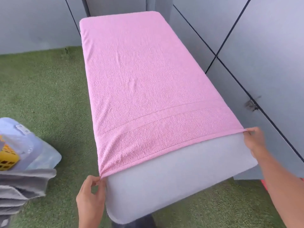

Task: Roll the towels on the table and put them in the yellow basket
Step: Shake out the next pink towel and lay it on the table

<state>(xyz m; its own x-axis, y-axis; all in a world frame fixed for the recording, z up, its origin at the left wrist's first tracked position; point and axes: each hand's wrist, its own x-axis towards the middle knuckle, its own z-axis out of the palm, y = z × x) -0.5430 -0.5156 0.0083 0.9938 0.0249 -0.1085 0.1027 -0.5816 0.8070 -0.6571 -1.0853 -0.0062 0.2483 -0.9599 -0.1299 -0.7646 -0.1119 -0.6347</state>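
Note:
A pink towel (141,83) lies spread flat along a long white table (172,181), covering most of its top. My left hand (91,195) pinches the towel's near left corner at the table's edge. My right hand (254,142) pinches the near right corner. The towel's near hem runs taut between the two hands. At the far left edge a yellow basket (6,159) shows only in part, under pale blue cloth.
Pale blue towels (31,145) lie over the basket at the left, with a stack of grey towels (21,186) in front of them. Green artificial grass (46,96) covers the floor. Grey wall panels (255,46) stand close along the table's right side.

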